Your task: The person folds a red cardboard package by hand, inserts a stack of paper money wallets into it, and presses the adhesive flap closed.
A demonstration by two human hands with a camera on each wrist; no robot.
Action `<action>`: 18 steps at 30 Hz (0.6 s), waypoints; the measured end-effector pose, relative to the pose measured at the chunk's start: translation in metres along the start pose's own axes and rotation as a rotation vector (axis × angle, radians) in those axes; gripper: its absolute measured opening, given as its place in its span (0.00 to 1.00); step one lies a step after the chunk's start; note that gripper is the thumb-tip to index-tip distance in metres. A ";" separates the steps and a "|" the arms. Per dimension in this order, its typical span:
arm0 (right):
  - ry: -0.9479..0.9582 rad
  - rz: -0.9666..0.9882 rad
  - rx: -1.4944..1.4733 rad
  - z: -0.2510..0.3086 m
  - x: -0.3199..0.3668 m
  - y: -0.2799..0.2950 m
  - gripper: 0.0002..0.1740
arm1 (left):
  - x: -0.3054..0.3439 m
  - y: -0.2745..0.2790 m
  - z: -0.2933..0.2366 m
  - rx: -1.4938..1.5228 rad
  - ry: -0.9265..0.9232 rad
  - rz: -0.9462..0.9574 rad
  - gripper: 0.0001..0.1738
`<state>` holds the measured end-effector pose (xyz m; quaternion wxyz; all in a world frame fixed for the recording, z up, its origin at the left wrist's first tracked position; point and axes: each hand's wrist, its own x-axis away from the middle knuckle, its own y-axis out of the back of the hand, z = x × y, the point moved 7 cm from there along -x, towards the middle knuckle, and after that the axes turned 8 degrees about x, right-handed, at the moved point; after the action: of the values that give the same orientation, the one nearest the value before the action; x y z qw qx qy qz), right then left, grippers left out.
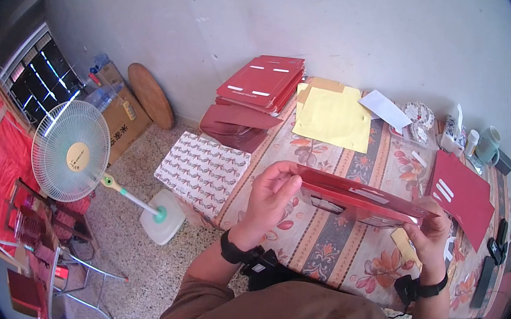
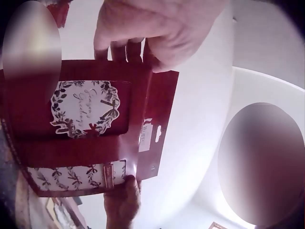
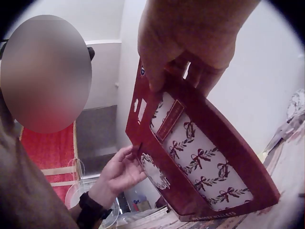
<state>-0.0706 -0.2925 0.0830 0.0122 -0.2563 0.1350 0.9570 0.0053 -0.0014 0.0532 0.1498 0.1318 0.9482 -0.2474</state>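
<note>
My left hand (image 1: 268, 199) and right hand (image 1: 429, 237) hold a red card packet (image 1: 362, 198) by its two ends, raised over the table. The left thumb and fingers are at one end, while the right hand pinches the other. Its printed front (image 2: 76, 148) has a cut-out with a white "Season's Greetings" wreath tag (image 2: 86, 109) and a second one showing bow-and-leaf patterned paper (image 3: 205, 162). A hanging slot pierces the flap (image 2: 158, 133) along one edge.
A stack of red packets (image 1: 265, 81), yellow sheets (image 1: 334, 118), a white envelope (image 1: 384, 106), a patterned box (image 1: 203, 172) and red cards (image 1: 462, 191) lie around the flowered tablecloth (image 1: 328, 245). A mug (image 1: 489, 145) stands back right; a fan (image 1: 71, 153) stands left.
</note>
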 end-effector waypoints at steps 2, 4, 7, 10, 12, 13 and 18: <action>0.011 0.003 0.005 0.000 0.000 0.000 0.14 | 0.000 -0.001 0.001 -0.012 0.021 -0.025 0.09; 0.021 0.006 0.009 0.000 0.000 0.000 0.13 | 0.001 -0.005 0.001 -0.026 0.041 -0.052 0.09; 0.029 0.006 0.014 0.005 -0.002 -0.002 0.13 | 0.002 -0.024 -0.025 -0.406 -0.286 -0.024 0.09; 0.026 0.009 0.039 0.010 -0.004 -0.002 0.12 | -0.002 -0.024 -0.021 -0.384 -0.223 -0.021 0.10; 0.057 0.041 0.020 0.010 -0.003 -0.003 0.11 | -0.008 -0.023 -0.013 -0.254 -0.150 0.019 0.10; 0.053 0.025 0.031 0.011 -0.004 -0.002 0.11 | -0.009 -0.030 -0.011 -0.245 -0.146 0.036 0.10; 0.060 0.061 0.028 0.013 -0.007 -0.003 0.11 | -0.007 -0.035 -0.005 -0.176 0.025 0.006 0.11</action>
<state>-0.0705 -0.2861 0.0967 -0.0177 -0.2803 0.1563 0.9469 -0.0003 -0.0297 0.0749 0.1498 0.1237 0.9677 -0.1608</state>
